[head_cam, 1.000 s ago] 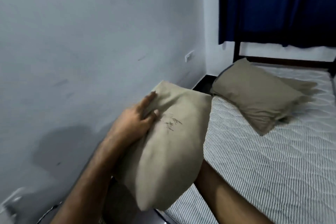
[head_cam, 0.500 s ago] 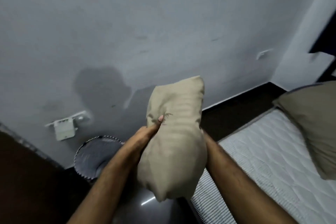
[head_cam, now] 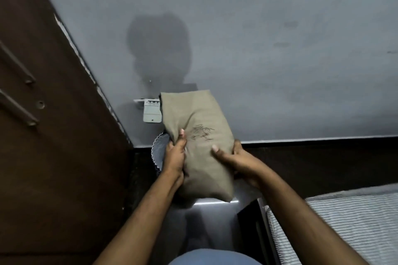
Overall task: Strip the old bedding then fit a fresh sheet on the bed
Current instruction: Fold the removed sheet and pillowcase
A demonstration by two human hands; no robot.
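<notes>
A beige fabric pillow with a dark scribbled mark on its front is held up in the air in front of the grey painted wall, its long side tilted slightly to the right. The left hand grips the pillow's left edge, thumb pressed onto the front face beside the scribble and the other fingers hidden behind the cloth. The right hand holds the right edge lower down, thumb flat on the front and fingers curled round the side. Both bare forearms reach up from the bottom of the view.

Behind the pillow's upper left corner a small white plastic wall box sits on the wall. Just below it, partly hidden by the left hand, is a round grey basket with a scalloped rim on the dark glossy floor. A dark brown wooden door fills the left side. At the lower right, the corner of a white quilted mattress lies bare on its dark frame, well apart from the pillow
</notes>
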